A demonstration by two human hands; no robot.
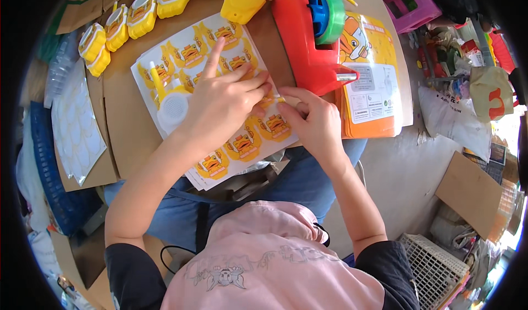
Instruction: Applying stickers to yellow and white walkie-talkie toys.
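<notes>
A sheet of yellow and orange stickers (pixel 242 145) lies on top of a small stack of such sheets on the brown table (pixel 124 123). My left hand (pixel 223 101) presses flat on the sheet, its forefinger stretched toward the far edge. My right hand (pixel 313 123) pinches at a sticker on the sheet's right edge, close to the left fingertips. A white and yellow toy part (pixel 171 107) rests on the sheet just left of my left hand.
A red tape dispenser (pixel 311 35) with a green and blue roll stands right behind my hands. A stack of orange printed cards (pixel 371 84) lies to its right. Several yellow toy pieces (pixel 137 15) line the far edge. Clear blister trays (pixel 74 128) lie at left.
</notes>
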